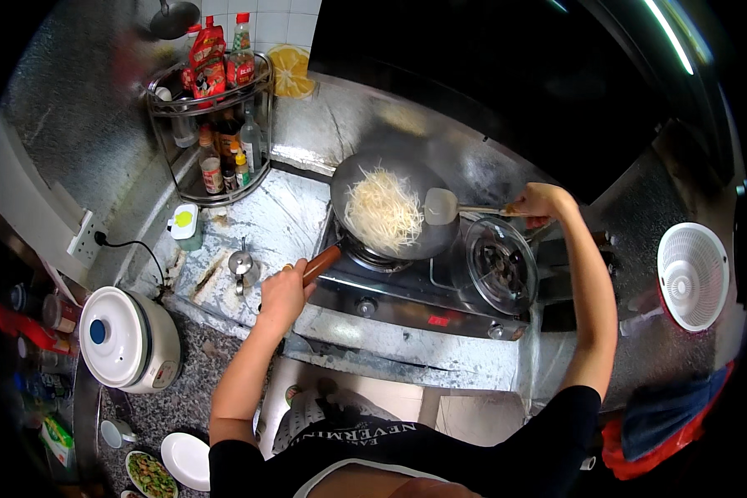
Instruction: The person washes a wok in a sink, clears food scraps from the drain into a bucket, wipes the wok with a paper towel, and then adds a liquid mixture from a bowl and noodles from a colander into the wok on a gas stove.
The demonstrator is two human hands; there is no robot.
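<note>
My left hand (284, 295) is wrapped round the brown wooden handle of a dark wok (349, 184). The wok sits over the left burner of the stove, with a heap of pale, thin strands of food (382, 209) in it, possibly bean sprouts or shredded potato. In my right hand (539, 205) is the handle of a metal spatula (441, 207). Its broad blade is held at the wok's right side, beside the heap. A clear glass lid (501, 266) lies over the right burner.
Left of the stove stand a small lidded metal pot (241, 264) and a two-tier rack (266, 137) of sauce bottles. A white rice cooker (162, 353), a white plate (186, 461) and a dish of green food (151, 475) are at lower left. A white colander (694, 278) is at far right.
</note>
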